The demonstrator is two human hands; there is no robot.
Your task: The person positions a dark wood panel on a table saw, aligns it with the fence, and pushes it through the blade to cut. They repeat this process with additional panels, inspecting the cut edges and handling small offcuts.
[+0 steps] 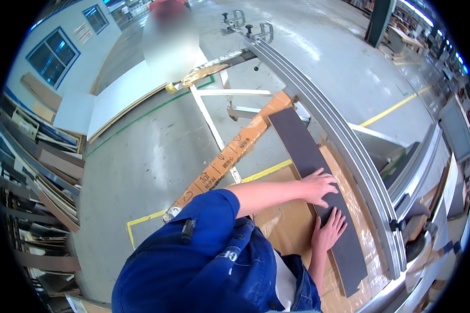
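A long dark grey board [303, 146] lies on a cardboard-covered table [287, 229], running from the upper middle to the lower right alongside a curved metal rail [350, 151]. My left hand [320, 187] reaches across from my blue sleeve and rests flat on the board's middle, fingers spread. Just below it, my right hand [328, 230] lies palm down on the same board with its fingers pointing up the strip. Neither hand wraps around the board; both only press on its top face.
A long printed cardboard strip [224, 159] leans across the floor left of the table. White panels [122, 96] lie at the upper left, with another person [169, 39] behind them. Racks of boards [39, 172] line the left wall. Yellow tape [141, 219] marks the concrete floor.
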